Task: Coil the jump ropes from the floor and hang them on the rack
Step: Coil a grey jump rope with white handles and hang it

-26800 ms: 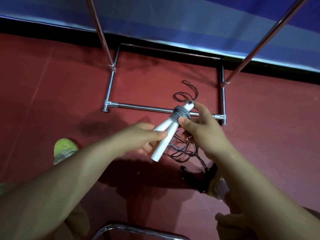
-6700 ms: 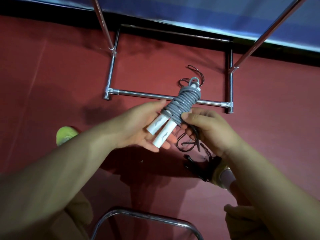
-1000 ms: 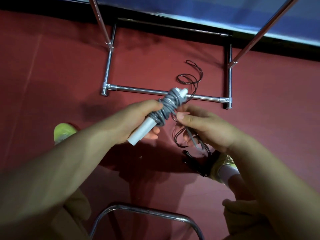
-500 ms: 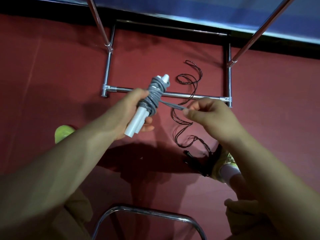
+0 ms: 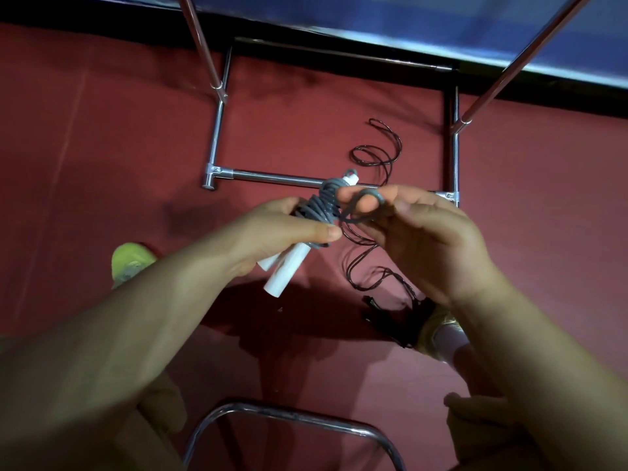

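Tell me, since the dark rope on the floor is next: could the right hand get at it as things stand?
Probably not yet. The right hand pinches a loop of the grey rope, so its fingers are taken, though nothing lies over the dark rope on the floor.

Bare forearms, no sleeves; yellow-green shoes point(image 5: 131, 263), tan trousers point(image 5: 159, 406).

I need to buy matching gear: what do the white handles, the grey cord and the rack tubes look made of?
White cylindrical handles: smooth matte, probably plastic. Thick grey cord: dull, bends into tight loops, likely rubber or PVC. Shiny silver rack tubes: mirror-like highlights, likely chromed or polished steel.
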{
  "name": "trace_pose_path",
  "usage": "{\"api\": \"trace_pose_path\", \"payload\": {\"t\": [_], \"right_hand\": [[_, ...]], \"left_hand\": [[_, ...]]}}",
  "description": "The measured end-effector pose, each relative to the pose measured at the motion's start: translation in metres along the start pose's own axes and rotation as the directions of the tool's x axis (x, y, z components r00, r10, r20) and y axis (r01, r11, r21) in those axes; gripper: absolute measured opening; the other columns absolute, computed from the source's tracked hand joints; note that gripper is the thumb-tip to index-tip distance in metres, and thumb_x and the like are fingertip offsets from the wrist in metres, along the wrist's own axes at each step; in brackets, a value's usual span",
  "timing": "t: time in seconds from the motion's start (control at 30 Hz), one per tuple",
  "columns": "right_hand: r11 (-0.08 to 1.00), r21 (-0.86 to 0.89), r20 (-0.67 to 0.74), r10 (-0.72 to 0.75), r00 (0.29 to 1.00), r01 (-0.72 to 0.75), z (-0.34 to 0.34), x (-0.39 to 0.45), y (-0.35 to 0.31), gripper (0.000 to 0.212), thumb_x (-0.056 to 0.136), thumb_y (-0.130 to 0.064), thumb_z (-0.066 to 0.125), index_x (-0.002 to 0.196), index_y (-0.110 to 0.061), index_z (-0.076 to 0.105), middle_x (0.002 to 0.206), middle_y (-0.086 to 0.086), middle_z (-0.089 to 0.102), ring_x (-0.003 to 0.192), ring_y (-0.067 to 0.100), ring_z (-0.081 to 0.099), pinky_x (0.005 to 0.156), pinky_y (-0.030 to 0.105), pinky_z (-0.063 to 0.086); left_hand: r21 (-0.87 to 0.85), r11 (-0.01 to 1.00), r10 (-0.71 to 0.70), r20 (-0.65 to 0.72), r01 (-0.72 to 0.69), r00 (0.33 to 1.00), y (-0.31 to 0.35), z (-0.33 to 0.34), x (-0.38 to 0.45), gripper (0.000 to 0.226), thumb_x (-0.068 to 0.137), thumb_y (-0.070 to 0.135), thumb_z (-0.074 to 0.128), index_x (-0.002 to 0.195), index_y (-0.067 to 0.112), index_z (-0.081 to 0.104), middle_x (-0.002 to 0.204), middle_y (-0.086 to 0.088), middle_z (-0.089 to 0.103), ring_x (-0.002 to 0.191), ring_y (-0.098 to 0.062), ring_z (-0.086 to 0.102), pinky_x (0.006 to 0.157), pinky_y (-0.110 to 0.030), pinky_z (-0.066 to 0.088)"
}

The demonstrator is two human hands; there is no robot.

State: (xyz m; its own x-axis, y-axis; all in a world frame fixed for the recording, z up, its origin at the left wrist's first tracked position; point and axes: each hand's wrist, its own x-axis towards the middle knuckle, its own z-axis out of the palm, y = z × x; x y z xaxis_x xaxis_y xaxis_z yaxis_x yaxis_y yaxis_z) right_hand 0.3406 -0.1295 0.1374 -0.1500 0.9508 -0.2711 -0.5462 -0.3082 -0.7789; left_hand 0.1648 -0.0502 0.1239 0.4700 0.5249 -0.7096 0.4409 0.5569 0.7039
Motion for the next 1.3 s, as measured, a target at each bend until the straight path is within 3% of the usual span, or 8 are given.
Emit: {"api": "trace_pose_path", "payload": {"t": [0.17, 0.33, 0.47, 0.63, 0.9, 1.07, 1.2, 1.3], "right_hand": [[0.995, 0.097, -0.013, -0.022, 1.000, 0.023, 0.004, 0.001, 0.000, 0.022, 0.081, -0.016, 0.061, 0.096, -0.007, 0.074, 0.111, 0.009, 0.070, 0.110, 0.021, 0.063, 0.098, 0.031, 0.046], [0.987, 0.161, -0.187, 0.022, 0.982, 0.008, 0.004, 0.003, -0.001, 0.029, 0.084, -0.007, 0.046, 0.090, -0.008, 0.075, 0.096, 0.008, 0.073, 0.093, 0.019, 0.068, 0.088, 0.030, 0.054], [0.973, 0.228, -0.393, 0.112, 0.913, -0.021, 0.002, 0.006, -0.004, 0.017, 0.087, -0.013, 0.049, 0.092, -0.011, 0.066, 0.081, 0.000, 0.070, 0.077, 0.012, 0.067, 0.078, 0.028, 0.057], [0.972, 0.235, -0.494, 0.124, 0.861, -0.005, 0.000, 0.008, -0.002, 0.019, 0.098, -0.014, 0.043, 0.089, -0.015, 0.060, 0.076, -0.004, 0.067, 0.071, 0.009, 0.065, 0.076, 0.025, 0.056], [0.992, -0.129, -0.557, -0.064, 0.828, -0.011, 0.005, 0.006, 0.010, 0.020, 0.099, -0.012, 0.046, 0.086, -0.015, 0.062, 0.077, -0.003, 0.067, 0.074, 0.013, 0.062, 0.069, 0.024, 0.054], [0.975, -0.216, -0.532, -0.080, 0.843, -0.044, 0.005, 0.007, 0.009, 0.018, 0.097, -0.011, 0.050, 0.085, -0.014, 0.063, 0.078, -0.001, 0.070, 0.071, 0.014, 0.066, 0.060, 0.023, 0.053], [0.954, -0.295, -0.527, -0.114, 0.842, -0.056, 0.002, 0.005, 0.007, 0.013, 0.097, -0.009, 0.051, 0.088, -0.014, 0.059, 0.076, -0.004, 0.070, 0.070, 0.013, 0.066, 0.060, 0.022, 0.053], [0.953, -0.292, -0.528, -0.087, 0.844, -0.084, 0.001, 0.005, 0.008, 0.010, 0.096, -0.008, 0.052, 0.092, -0.014, 0.059, 0.079, 0.000, 0.069, 0.074, 0.019, 0.064, 0.062, 0.027, 0.056]], "left_hand": [[-0.022, 0.997, 0.079, 0.018, -0.079, 0.997, -0.005, 0.004, -0.001, 0.054, 0.055, 0.027, 0.083, 0.104, 0.020, 0.060, 0.087, 0.007, 0.063, 0.081, -0.010, 0.063, 0.079, -0.036, 0.057], [0.016, 0.987, 0.160, 0.012, -0.160, 0.987, -0.002, 0.010, -0.005, 0.044, 0.068, 0.015, 0.082, 0.101, 0.019, 0.054, 0.086, -0.001, 0.066, 0.071, -0.016, 0.069, 0.066, -0.033, 0.057], [0.044, 0.984, 0.172, 0.026, -0.173, 0.985, 0.002, 0.014, -0.011, 0.044, 0.075, 0.009, 0.076, 0.108, 0.020, 0.050, 0.082, 0.005, 0.061, 0.054, 0.001, 0.062, 0.043, -0.013, 0.043], [0.079, 0.985, 0.152, 0.015, -0.153, 0.988, 0.001, 0.014, -0.010, 0.036, 0.074, 0.024, 0.077, 0.099, 0.033, 0.053, 0.070, 0.015, 0.061, 0.053, -0.003, 0.062, 0.055, -0.028, 0.054], [0.116, 0.987, 0.112, 0.018, -0.113, 0.994, -0.003, 0.016, -0.012, 0.033, 0.076, 0.042, 0.070, 0.094, 0.019, 0.056, 0.070, 0.005, 0.061, 0.051, -0.007, 0.060, 0.047, -0.022, 0.047], [-0.111, 0.992, 0.057, -0.006, -0.057, 0.998, -0.005, 0.016, -0.005, 0.021, 0.098, 0.021, 0.044, 0.092, 0.006, 0.058, 0.077, -0.009, 0.062, 0.058, -0.015, 0.062, 0.056, -0.025, 0.051], [-0.135, 0.990, 0.045, 0.033, -0.040, 0.998, -0.007, 0.011, -0.004, 0.006, 0.087, 0.019, 0.063, 0.088, 0.013, 0.064, 0.076, 0.001, 0.069, 0.074, -0.016, 0.064, 0.080, -0.035, 0.049], [-0.127, 0.992, 0.028, 0.066, -0.020, 0.997, -0.006, 0.011, -0.004, 0.028, 0.069, 0.020, 0.071, 0.093, 0.008, 0.062, 0.084, -0.006, 0.069, 0.083, -0.023, 0.064, 0.090, -0.044, 0.049]]}}
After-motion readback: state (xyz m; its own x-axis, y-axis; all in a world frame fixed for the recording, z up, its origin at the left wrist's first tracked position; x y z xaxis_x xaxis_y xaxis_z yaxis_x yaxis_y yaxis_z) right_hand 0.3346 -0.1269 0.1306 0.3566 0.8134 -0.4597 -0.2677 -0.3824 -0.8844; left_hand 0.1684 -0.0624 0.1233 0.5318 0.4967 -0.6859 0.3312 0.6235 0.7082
